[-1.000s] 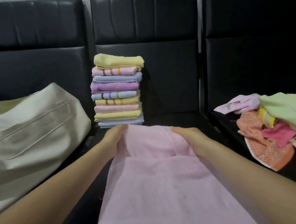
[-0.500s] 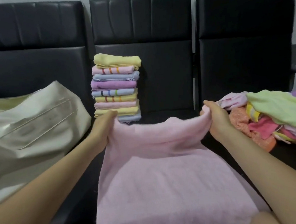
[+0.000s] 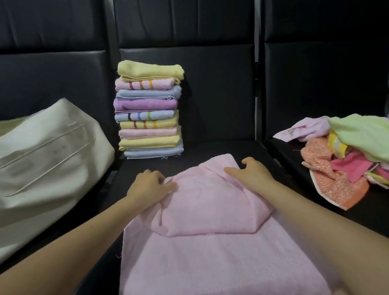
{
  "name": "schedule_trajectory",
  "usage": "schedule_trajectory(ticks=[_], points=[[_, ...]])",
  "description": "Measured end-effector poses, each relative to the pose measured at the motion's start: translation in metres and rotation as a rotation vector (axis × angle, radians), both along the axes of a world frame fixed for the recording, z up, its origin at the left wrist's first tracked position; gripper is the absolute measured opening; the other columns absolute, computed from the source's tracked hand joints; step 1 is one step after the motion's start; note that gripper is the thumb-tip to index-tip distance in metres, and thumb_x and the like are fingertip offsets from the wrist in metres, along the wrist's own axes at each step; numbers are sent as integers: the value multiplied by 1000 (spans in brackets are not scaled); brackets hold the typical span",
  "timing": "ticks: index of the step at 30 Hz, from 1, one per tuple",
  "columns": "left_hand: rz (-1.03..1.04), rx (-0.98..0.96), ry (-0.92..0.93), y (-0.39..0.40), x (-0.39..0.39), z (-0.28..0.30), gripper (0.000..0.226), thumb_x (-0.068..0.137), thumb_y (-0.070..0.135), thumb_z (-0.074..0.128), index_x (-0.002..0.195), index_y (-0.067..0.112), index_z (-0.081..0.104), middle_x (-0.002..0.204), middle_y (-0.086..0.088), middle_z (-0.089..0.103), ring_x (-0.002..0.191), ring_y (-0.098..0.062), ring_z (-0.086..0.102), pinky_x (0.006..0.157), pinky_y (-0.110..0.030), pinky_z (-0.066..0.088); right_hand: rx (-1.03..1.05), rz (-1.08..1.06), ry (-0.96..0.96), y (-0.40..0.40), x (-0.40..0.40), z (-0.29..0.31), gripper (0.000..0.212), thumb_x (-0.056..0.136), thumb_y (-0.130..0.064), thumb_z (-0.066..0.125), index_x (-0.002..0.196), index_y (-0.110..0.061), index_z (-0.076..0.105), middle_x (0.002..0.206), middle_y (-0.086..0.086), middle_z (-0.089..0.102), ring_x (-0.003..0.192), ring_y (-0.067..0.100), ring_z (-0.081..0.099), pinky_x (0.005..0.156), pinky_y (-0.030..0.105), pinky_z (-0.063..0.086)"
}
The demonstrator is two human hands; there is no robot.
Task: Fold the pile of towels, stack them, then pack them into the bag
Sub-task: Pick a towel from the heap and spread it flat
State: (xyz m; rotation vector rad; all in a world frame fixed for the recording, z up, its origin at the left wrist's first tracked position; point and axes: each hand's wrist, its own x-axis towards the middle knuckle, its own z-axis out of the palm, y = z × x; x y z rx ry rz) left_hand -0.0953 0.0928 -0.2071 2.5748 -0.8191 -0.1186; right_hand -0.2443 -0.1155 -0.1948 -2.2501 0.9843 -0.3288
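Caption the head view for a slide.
Both hands, left and right, fold a pink towel before a stack of folded towels.

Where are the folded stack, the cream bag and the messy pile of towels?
folded stack (image 3: 148, 109): head view, on the purple towel midway up.
cream bag (image 3: 40, 162): head view, on its side panel.
messy pile (image 3: 370, 135): head view, on the green towel on top.
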Motion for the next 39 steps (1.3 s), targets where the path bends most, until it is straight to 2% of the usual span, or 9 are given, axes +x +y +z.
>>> schedule_trajectory(ticks=[3, 8, 11, 18, 22, 25, 29, 34, 39], points=[[26, -202, 290, -7, 6, 4, 32, 94, 34, 58, 66, 19, 54, 71, -1, 54, 65, -12, 48, 59, -25, 36, 206, 63, -146, -1, 7, -2, 31, 86, -31, 64, 64, -15, 49, 65, -1, 48, 60, 16, 46, 56, 28, 32], [216, -888, 810, -5, 16, 19, 20, 90, 29, 60, 105, 17, 66, 104, -9, 69, 95, -26, 65, 89, -41, 51, 507, -77, -588, 0, 10, 16, 10, 90, -24, 60, 85, -19, 68, 82, -3, 65, 77, 15, 60, 65, 24, 46], [301, -1228, 710, 1, 26, 34, 19, 86, 33, 60, 100, 20, 65, 104, 0, 68, 94, -18, 63, 93, -36, 49, 511, -226, -835, -11, 0, 36, 10, 92, -21, 57, 91, -18, 67, 79, -5, 60, 71, 12, 55, 58, 18, 45], [392, -1019, 438, 8, 15, 32, 13, 81, 27, 53, 73, 17, 55, 72, -2, 50, 71, -21, 46, 66, -31, 37, 511, -194, -639, -23, -22, 31, 16, 91, -19, 57, 75, -21, 55, 85, 3, 58, 69, 16, 53, 61, 27, 44], [205, -358, 89, 23, 23, 11, 23, 83, 23, 61, 66, 15, 47, 67, -1, 51, 66, -20, 46, 60, -30, 36, 336, -43, 11, -28, -32, 11, 18, 89, -23, 61, 75, -17, 53, 82, 4, 55, 63, 13, 50, 58, 25, 43], [104, 111, -10, 33, 29, 0, 13, 84, 29, 61, 89, 18, 57, 91, 1, 59, 84, -19, 55, 69, -30, 40, -2, 68, 189, -18, -33, 7, 20, 85, -33, 62, 77, -17, 55, 76, 4, 59, 64, 15, 55, 56, 27, 42], [113, 78, -41, 30, 30, -1, 26, 89, 22, 50, 108, 16, 66, 114, -6, 66, 104, -24, 59, 87, -32, 47, -292, -49, 114, -18, -23, 3, 47, 84, -57, 56, 106, -15, 57, 105, 5, 64, 95, 24, 61, 74, 33, 49], [154, -97, 26, 10, 28, -1, 43, 93, 43, 50, 67, 10, 62, 78, -8, 66, 79, -26, 62, 61, -31, 39, -241, -191, 277, -33, -15, -3, 77, 85, -70, 43, 133, -10, 50, 137, 13, 43, 127, 31, 38, 99, 43, 40], [51, -106, 195, -24, 31, -4, 23, 82, 37, 72, 71, 20, 62, 75, 2, 62, 70, -13, 54, 63, -27, 42, 36, -29, 132, -18, -8, 7, 29, 80, -41, 61, 97, -19, 68, 102, 5, 65, 89, 20, 60, 66, 27, 44]])
